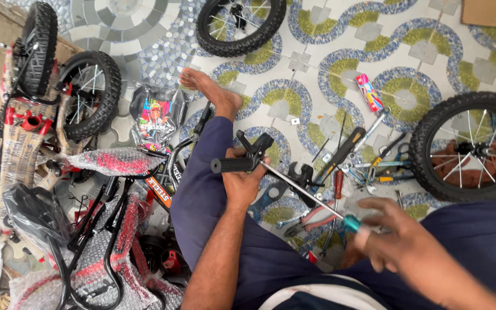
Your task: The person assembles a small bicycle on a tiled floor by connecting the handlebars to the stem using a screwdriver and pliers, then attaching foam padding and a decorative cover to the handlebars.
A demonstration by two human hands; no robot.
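In mid frame, a black grip (232, 165) is held tight in the left hand (241, 182). A screwdriver (305, 192) is gripped by the blurred right hand (394, 238), lower right — its tip is set against the grip. The bike (96, 229) at lower left is not built yet — wheels (471, 146) are left loose.

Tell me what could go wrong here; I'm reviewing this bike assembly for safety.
The screwdriver in the right hand has its tip at the black handlebar part held by the left hand; a slip could jab that palm. The bare foot rests on the floor near loose tools and small hardware, so stepping could hurt. The part, braced on the knee, might twist.
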